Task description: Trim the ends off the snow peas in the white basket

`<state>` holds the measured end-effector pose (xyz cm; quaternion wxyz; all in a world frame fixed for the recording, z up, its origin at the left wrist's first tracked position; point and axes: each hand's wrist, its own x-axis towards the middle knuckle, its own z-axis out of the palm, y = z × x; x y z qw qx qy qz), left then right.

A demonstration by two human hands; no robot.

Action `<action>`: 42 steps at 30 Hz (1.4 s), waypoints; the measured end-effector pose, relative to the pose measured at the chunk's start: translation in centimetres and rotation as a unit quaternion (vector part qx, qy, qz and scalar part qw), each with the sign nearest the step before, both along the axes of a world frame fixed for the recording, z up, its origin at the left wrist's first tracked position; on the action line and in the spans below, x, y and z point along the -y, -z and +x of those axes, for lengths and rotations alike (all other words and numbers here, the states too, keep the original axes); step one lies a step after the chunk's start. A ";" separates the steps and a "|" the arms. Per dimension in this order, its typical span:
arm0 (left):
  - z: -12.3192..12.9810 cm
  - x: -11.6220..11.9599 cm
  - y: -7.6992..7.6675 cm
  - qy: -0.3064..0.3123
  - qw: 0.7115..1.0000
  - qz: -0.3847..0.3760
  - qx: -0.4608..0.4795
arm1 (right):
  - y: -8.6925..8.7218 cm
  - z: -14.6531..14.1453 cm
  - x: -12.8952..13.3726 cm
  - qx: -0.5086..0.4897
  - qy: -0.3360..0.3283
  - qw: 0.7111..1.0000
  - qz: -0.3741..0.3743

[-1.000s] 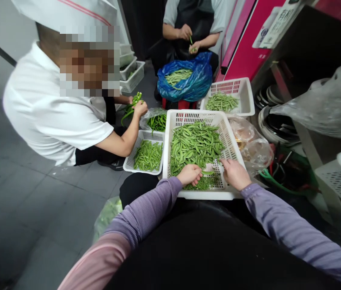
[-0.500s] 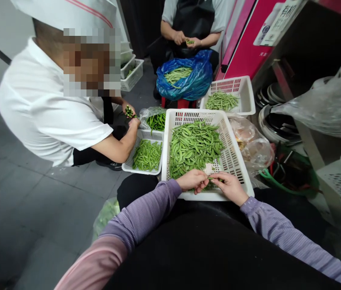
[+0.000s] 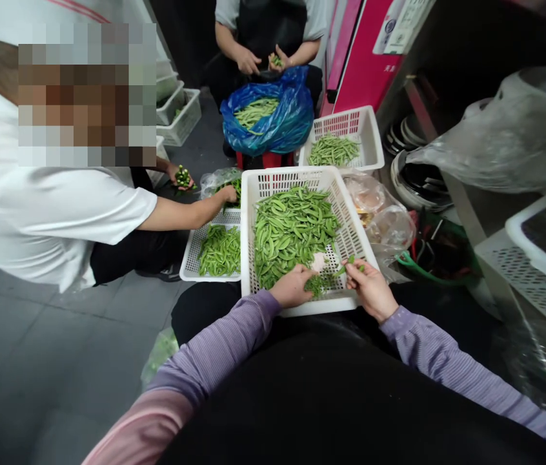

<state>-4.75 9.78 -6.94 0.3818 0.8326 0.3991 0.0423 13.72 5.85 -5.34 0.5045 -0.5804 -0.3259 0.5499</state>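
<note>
A single green pea pod [image 3: 351,265] is pinched in the fingers of the right hand [image 3: 371,290], above the near end of a white plastic crate [image 3: 248,258]. The left hand [image 3: 292,287] lies curled against a small heap of green bits [image 3: 317,285]; whether it grips any, I cannot tell. It looks like pod-by-pod handling, and this pod has the fingers' attention, with a large pile of pods [image 3: 295,236] just beyond the hands. To the left, a co-worker's hand [image 3: 227,194] reaches above a smaller crate [image 3: 188,265] of pods. Farther off stand another crate [image 3: 370,139] and a blue plastic bag [image 3: 292,123] holding more pods.
</note>
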 end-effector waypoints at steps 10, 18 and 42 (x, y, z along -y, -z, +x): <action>0.2 1.0 -1.6 0.058 0.998 0.003 -0.029 | 0.1 -1.5 1.6 0.505 -0.215 0.823 0.147; -0.4 1.0 -1.7 -0.006 0.996 0.080 0.045 | -0.2 -2.8 1.1 0.468 -0.300 0.814 0.169; -0.5 0.0 1.5 0.043 0.998 0.003 -0.040 | 6.5 -0.5 -12.3 0.346 -0.154 0.873 -0.308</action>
